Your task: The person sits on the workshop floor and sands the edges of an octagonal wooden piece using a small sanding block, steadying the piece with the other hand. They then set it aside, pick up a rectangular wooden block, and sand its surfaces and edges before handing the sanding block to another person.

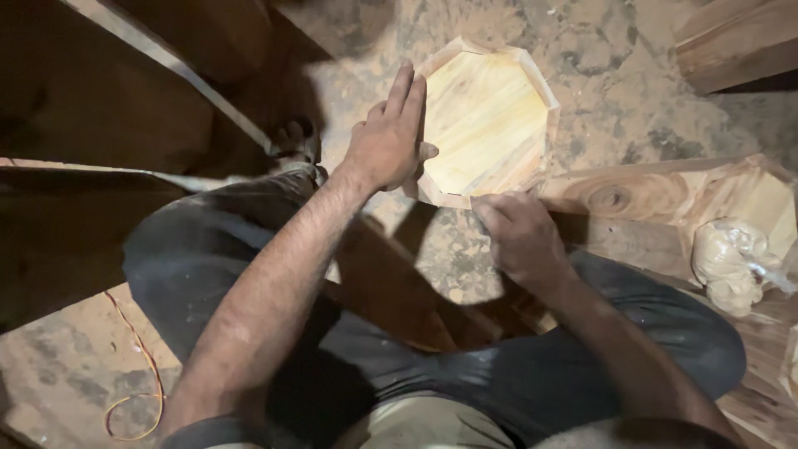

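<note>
Left hand (389,141) is laid flat with its fingers (405,91) stretched straight along the left rim of the wooden tray (490,116), not gripping, just pressed against it. Right hand (522,237) has its fingers curled at the near edge, seems to pinch the rim but hard to tell. Tray sits on the dusty floor (598,58) just ahead of both hands, many-sided, pale smooth grain, shallow walls. Rougher wood blocks (731,195) off to the right

Dark dusty trousers (532,374), pale shirt (424,428) (forearms bare, no sleeves).
</note>
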{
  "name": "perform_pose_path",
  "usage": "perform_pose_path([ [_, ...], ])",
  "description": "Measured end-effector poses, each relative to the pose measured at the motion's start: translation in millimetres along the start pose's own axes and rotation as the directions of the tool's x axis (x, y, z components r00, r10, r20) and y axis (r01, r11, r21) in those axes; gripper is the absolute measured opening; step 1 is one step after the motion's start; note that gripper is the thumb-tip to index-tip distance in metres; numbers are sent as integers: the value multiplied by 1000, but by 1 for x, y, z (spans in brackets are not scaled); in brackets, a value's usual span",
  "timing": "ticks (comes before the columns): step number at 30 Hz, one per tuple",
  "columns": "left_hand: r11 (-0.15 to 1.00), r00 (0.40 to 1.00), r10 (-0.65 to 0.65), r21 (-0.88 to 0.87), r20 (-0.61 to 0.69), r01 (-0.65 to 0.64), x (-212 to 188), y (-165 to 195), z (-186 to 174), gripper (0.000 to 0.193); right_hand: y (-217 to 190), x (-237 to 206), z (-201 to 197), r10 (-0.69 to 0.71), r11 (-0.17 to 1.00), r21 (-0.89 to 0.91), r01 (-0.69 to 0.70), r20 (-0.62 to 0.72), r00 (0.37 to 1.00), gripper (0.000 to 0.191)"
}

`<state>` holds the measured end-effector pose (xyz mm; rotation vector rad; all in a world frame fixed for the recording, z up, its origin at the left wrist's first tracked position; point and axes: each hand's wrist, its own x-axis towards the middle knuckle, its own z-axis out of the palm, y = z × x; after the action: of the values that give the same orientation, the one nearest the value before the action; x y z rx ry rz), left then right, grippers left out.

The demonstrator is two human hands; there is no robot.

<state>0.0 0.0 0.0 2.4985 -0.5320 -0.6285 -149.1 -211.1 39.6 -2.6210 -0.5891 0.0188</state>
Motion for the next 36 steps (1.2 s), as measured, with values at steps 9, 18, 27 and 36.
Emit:
perform_pose_path([
  [9, 999, 1000, 12, 39, 11, -12, 5, 0, 9, 106, 28, 1, -4, 211, 944, 229, -239, 141, 967, 28],
  [18, 999, 999, -22, 47, 49, 19, 5, 5, 4, 110, 20, 5, 6, -93, 986, 144, 88, 29, 995, 51],
  [27, 1000, 1000, 3, 10, -11, -3, 8, -3, 16, 107, 14, 18, -3, -43, 995, 91, 42, 3, 999, 39],
  [36, 999, 999, -23, -28, -28, 22, 5, 4, 9, 104, 5, 29, -12, 117, 964, 230, -135, 93, 989, 35],
])
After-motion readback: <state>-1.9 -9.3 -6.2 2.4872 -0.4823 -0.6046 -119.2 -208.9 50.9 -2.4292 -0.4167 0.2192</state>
